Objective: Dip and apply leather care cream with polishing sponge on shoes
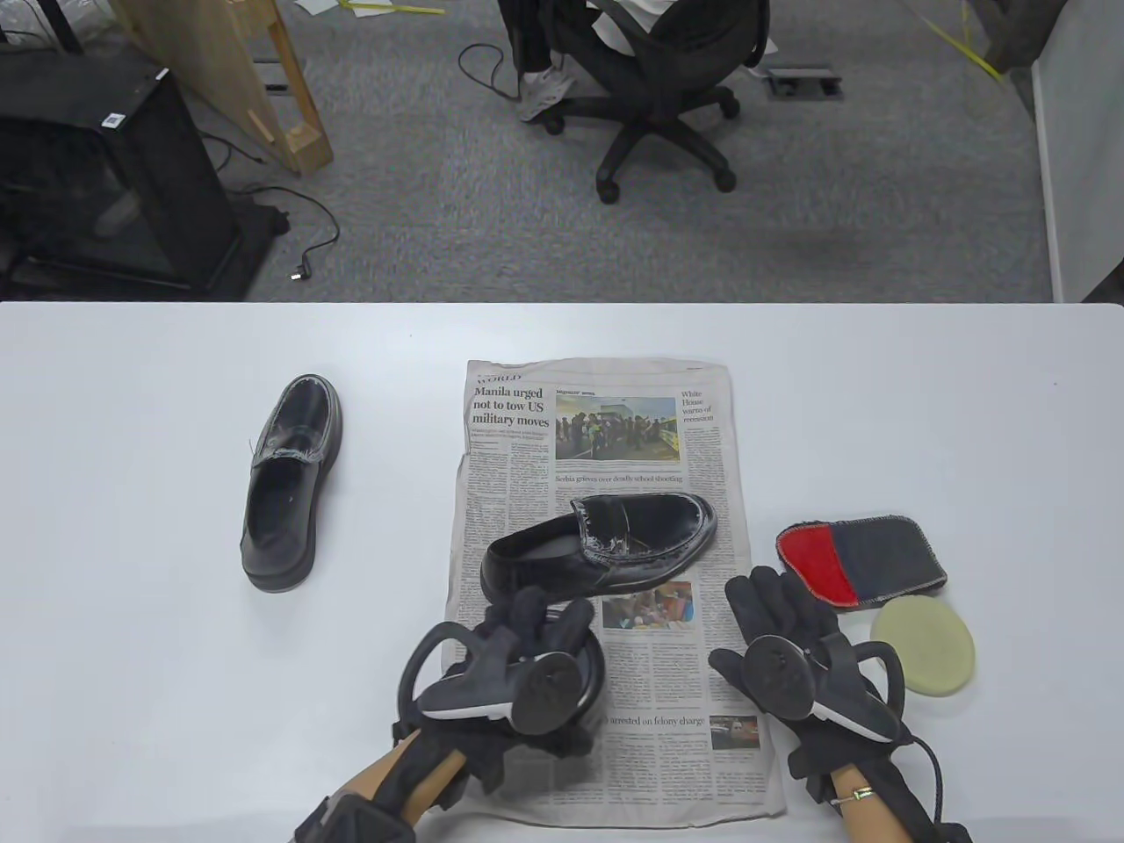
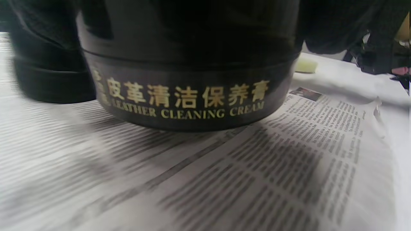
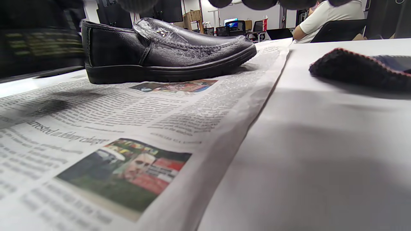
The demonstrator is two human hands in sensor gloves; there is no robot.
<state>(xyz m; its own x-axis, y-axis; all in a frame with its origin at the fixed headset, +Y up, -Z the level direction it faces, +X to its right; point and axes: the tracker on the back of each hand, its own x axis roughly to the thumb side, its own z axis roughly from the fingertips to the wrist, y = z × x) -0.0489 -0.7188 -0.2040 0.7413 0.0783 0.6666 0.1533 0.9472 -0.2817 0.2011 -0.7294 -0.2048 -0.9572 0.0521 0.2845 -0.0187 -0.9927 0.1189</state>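
Observation:
A black jar of leather cleaning cream (image 2: pixel 189 96) with gold lettering stands on the newspaper (image 1: pixel 667 694). My left hand (image 1: pixel 549 619) grips it from above and hides most of it in the table view. One black shoe (image 1: pixel 606 544) lies on the newspaper just beyond the jar; it also shows in the right wrist view (image 3: pixel 167 51). A second black shoe (image 1: pixel 290 479) lies on the bare table to the left. My right hand (image 1: pixel 777 606) lies open and empty at the newspaper's right edge. The round pale-green polishing sponge (image 1: pixel 922 645) lies just to its right, untouched.
A dark cloth mitt with a red patch (image 1: pixel 865 562) lies beyond the sponge, and shows in the right wrist view (image 3: pixel 362 69). The white table (image 1: pixel 132 659) extends wide to the left. An office chair (image 1: pixel 659 105) stands past the far edge.

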